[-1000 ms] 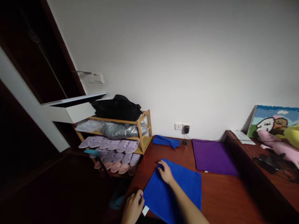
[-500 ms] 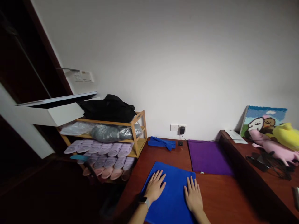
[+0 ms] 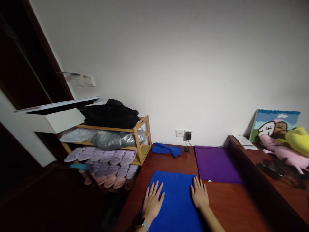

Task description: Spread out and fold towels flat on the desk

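Note:
A blue cloth (image 3: 177,199) lies spread flat on the reddish-brown wooden table (image 3: 231,199). Flat on its left edge rests my left hand (image 3: 153,200), fingers spread, a watch band at the wrist. My right hand (image 3: 200,195) lies on the cloth's right edge with the fingers stretched forward. Neither hand holds anything. Toward the back right, a purple cloth (image 3: 217,163) is laid out flat. Another blue cloth (image 3: 166,149), folded and twisted, sits against the wall.
To the left, a wooden rack (image 3: 142,149) carries a black bag (image 3: 111,114), plastic-wrapped items and several slippers (image 3: 118,156). A charger (image 3: 188,135) is plugged into the wall. On the raised right ledge lie a pink plush toy (image 3: 282,151), a yellow plush (image 3: 299,140) and dark cables.
The blue cloth's far edge now lies straighter and a little nearer to me. My left hand has slid left and toward me along the cloth; my right hand has barely moved.

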`<move>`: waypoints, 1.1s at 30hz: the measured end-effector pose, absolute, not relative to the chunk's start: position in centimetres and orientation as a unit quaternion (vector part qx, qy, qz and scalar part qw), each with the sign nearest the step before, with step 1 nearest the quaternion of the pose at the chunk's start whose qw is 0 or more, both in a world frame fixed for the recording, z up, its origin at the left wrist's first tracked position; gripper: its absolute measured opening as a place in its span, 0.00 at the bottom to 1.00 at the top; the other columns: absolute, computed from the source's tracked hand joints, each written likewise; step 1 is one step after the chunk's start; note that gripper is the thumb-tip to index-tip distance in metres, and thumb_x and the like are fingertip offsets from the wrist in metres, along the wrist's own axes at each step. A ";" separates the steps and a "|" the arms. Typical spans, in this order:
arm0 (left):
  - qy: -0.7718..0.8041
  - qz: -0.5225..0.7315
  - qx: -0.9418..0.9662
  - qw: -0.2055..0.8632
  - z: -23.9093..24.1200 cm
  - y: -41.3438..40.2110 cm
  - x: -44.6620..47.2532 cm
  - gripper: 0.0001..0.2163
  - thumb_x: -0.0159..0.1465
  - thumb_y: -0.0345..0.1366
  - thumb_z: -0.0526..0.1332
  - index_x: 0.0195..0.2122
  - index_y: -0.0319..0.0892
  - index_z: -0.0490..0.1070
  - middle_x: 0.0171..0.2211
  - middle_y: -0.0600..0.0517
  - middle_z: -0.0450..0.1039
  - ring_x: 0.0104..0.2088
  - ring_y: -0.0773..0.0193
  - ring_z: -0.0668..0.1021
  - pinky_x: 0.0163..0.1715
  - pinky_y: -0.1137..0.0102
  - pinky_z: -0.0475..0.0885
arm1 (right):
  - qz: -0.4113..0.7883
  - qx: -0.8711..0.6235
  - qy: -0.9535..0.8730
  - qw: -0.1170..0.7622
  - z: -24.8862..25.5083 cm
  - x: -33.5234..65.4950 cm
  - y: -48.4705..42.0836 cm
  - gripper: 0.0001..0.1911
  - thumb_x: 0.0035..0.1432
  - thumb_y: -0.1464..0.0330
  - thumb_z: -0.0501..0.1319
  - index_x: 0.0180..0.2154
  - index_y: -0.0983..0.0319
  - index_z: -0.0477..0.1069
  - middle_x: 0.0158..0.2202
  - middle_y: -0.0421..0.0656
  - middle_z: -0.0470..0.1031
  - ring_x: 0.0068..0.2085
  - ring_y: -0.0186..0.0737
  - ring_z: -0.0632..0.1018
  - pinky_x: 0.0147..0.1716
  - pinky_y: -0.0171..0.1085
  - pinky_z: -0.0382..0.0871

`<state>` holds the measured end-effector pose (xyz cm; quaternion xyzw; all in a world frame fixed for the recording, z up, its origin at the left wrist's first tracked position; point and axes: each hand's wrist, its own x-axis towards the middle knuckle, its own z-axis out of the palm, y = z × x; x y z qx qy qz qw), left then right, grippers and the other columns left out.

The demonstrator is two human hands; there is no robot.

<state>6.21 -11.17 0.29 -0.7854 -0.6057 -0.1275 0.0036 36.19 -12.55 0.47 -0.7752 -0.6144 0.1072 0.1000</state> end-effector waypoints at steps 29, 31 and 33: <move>-0.445 -0.168 -0.875 -0.090 0.0 -6.5 23.9 0.26 0.76 0.42 0.34 0.69 0.49 0.59 0.69 0.55 0.62 0.70 0.63 0.61 0.71 0.57 0.54 | 0.087 -0.759 -0.635 0.117 -0.6 35.5 -9.9 0.33 0.67 0.67 0.38 0.70 0.73 0.49 0.73 0.50 0.45 0.73 0.44 0.49 0.72 0.45 0.43; -0.447 -0.150 -0.879 -0.069 0.0 -5.8 21.4 0.25 0.76 0.45 0.36 0.70 0.51 0.56 0.71 0.55 0.58 0.71 0.62 0.59 0.71 0.57 0.53 | 0.082 -0.764 -0.630 0.113 -0.6 35.4 -9.9 0.33 0.68 0.66 0.38 0.70 0.75 0.48 0.73 0.51 0.46 0.73 0.45 0.50 0.71 0.45 0.44; -0.464 -0.126 -0.875 -0.052 0.4 -4.9 18.4 0.25 0.76 0.48 0.37 0.71 0.52 0.54 0.72 0.55 0.54 0.71 0.61 0.58 0.71 0.56 0.54 | 0.075 -0.768 -0.626 0.113 -0.7 35.3 -9.9 0.34 0.68 0.65 0.37 0.70 0.75 0.48 0.73 0.52 0.46 0.73 0.45 0.50 0.71 0.45 0.44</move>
